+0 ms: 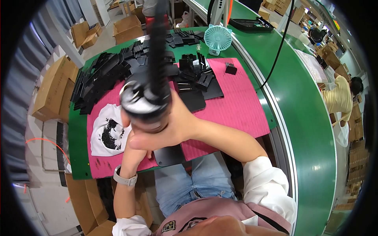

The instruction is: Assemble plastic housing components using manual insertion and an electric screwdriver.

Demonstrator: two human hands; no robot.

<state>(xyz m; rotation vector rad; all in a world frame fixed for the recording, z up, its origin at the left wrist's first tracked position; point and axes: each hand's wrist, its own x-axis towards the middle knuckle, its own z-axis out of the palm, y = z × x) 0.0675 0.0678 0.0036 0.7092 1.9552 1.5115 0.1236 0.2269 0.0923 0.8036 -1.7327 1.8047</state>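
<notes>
My right hand (177, 122) is wrapped round an electric screwdriver (143, 103), a black and silver body blurred by motion. A thick black coiled cord (158, 51) rises from its top. The tool's lower end is hidden. Below it, my left hand (136, 152) is mostly covered by my right hand and the tool, so its grip does not show. A flat black plate (170, 155) lies beside my left hand at the table's near edge. Small black screws (110, 135) are heaped on a white cloth (98, 133) to the left.
A pink mat (240, 98) covers part of the green table (80, 157). Black brackets (104, 74) are piled at the far left, more black parts (197, 74) at the middle. A light-blue fan (217, 38) stands behind. Cardboard boxes (55, 88) flank the left; another person (338, 94) is at far right.
</notes>
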